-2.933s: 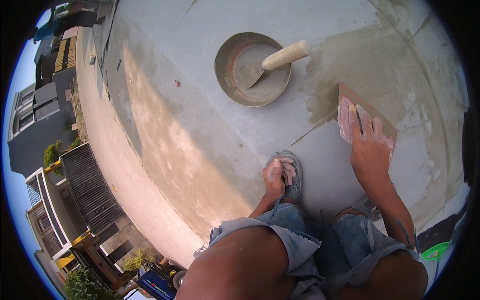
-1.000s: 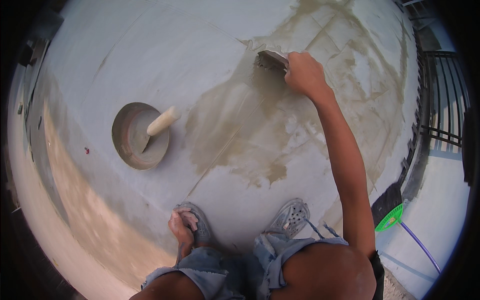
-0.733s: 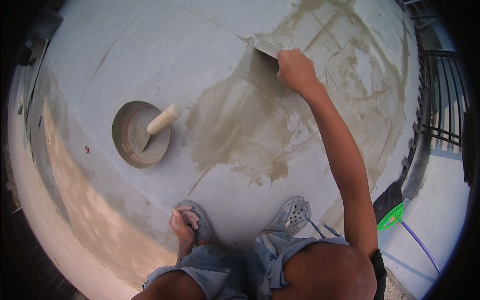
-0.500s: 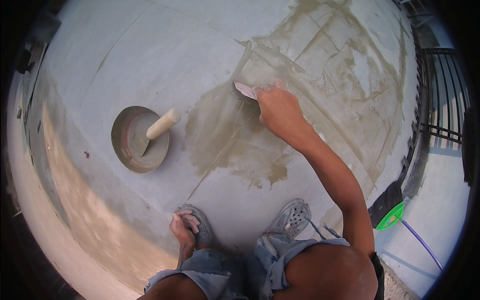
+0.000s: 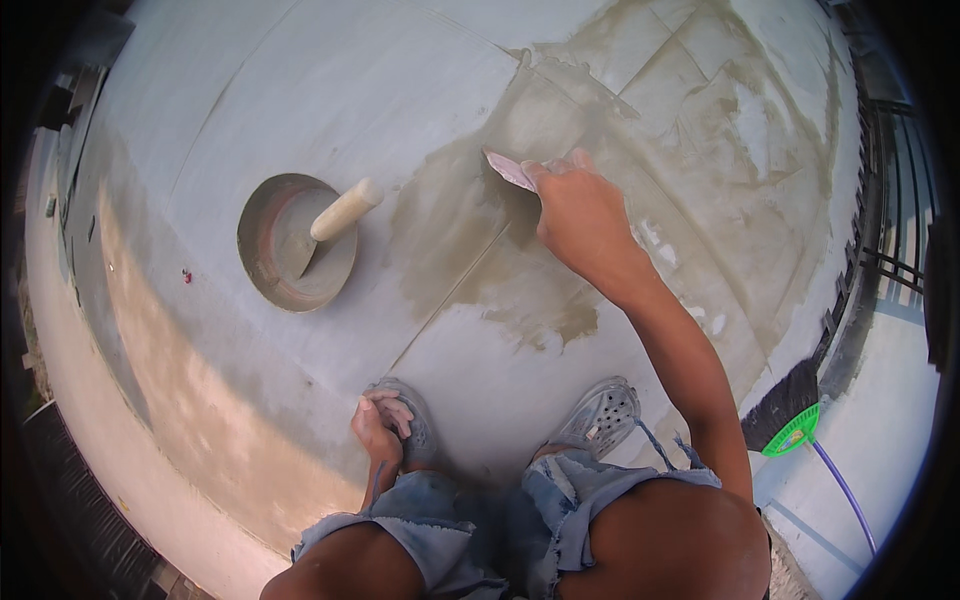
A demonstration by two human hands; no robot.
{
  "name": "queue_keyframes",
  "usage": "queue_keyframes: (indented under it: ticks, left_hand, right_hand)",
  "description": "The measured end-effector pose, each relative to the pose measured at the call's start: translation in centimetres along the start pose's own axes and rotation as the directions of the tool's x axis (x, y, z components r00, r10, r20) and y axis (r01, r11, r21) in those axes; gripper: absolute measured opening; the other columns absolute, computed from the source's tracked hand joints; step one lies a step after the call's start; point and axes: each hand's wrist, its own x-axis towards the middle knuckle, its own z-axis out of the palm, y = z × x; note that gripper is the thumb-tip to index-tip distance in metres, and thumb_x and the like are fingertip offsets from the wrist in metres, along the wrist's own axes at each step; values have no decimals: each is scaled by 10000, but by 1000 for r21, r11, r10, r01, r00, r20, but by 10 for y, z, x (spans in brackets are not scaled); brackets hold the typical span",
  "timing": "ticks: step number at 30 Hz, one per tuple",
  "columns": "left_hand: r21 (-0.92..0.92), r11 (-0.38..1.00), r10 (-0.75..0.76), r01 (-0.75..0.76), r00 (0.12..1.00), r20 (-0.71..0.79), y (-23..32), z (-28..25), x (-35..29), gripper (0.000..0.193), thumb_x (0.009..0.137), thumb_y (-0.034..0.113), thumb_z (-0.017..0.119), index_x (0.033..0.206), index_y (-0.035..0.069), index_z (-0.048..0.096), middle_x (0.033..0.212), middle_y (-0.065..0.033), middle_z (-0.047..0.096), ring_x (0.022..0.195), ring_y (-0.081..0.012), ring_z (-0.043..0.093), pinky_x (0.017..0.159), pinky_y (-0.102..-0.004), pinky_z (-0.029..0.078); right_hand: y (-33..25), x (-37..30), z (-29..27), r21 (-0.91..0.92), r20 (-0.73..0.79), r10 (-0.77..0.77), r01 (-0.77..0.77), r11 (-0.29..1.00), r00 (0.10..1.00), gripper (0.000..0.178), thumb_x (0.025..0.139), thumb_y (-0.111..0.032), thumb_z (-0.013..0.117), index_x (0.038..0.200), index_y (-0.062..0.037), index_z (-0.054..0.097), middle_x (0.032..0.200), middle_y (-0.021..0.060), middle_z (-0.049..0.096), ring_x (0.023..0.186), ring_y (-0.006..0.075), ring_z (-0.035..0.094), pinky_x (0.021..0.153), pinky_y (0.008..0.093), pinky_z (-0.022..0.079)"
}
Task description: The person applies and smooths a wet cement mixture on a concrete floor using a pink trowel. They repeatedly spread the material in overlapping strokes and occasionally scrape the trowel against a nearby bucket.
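Right hand [image 5: 580, 205]: closed on a flat spreader [image 5: 510, 168], fingers over its pale pinkish back. Spreader sits tipped over the wet grey-brown patch [image 5: 690, 195], near that patch's left side; I cannot tell how much of its lower edge touches.

Left hand [image 5: 382, 418]: low, fingers loosely curled, just beside the left shoe [image 5: 424, 438]. Palm side partly hidden, so I cannot tell whether it has hold of anything.

Around: round metal pan [image 5: 262, 250] on the floor [image 5: 330, 105], left of the patch, a trowel standing slanted in it. Trowel's pale handle [image 5: 347, 208] juts over the pan's rim toward the patch, the nearest obstacle on my left. Right shoe [image 5: 603, 415] planted below the patch; both knees fill the lower view. Small red scrap [image 5: 187, 276] left of the pan. Black-bristled broom [image 5: 787, 418] with green collar at lower right, outside the right forearm.

Edges: dark railing [image 5: 895, 190] bounds the right side, seemingly a gate, though the rim blurs it. Floor seam [image 5: 450, 297] runs from the left shoe up into the patch. Pale floor stretches between pan and shoes, and farther above the pan.
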Motion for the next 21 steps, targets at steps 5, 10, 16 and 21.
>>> queue_keyframes:
  ticks: [5, 10, 16, 21]
  left_hand:
    - [-29, 999, 14, -14, 1000, 10, -4, 2, 2, 685, 1126, 583, 346, 1037, -35, 627, 661, -116, 652, 454, -130, 517, 429, -251, 380]
    - [-3, 1000, 30, -30, 999, -18, -4, 1, 0, 676, 1137, 562, 324, 1030, -39, 615, 643, -120, 644, 423, -124, 493, 408, -243, 361]
    - [-9, 1000, 20, -20, 1000, -17, -1, 5, 1, 671, 1139, 548, 331, 1031, -43, 630, 649, -114, 650, 439, -118, 501, 423, -240, 366]
    - [-21, 1000, -6, 6, 1000, -16, 1, 6, 2, 670, 1143, 539, 330, 1029, -44, 641, 651, -108, 654, 451, -116, 510, 438, -240, 374]
  right_hand:
    - [7, 8, -2, -51, 26, 66, -65, 997, 997, 450, 822, 60, 604, 1255, -5, 707, 1061, 171, 739, 1068, 373, 632, 816, 468, 595]
    - [-23, -31, 19, -18, -55, -136, 135, 991, 989, 350, 817, 24, 669, 1165, 48, 701, 1000, 202, 720, 1084, 372, 652, 691, 469, 596]
    - [-14, -16, -5, -29, -74, -83, 81, 996, 994, 310, 821, 12, 665, 1126, 27, 718, 974, 175, 729, 1091, 361, 653, 688, 451, 587]
    - [-2, -2, 14, -59, -98, -136, 131, 990, 986, 237, 815, 1, 678, 1046, 11, 732, 932, 138, 738, 1065, 342, 663, 719, 458, 561]
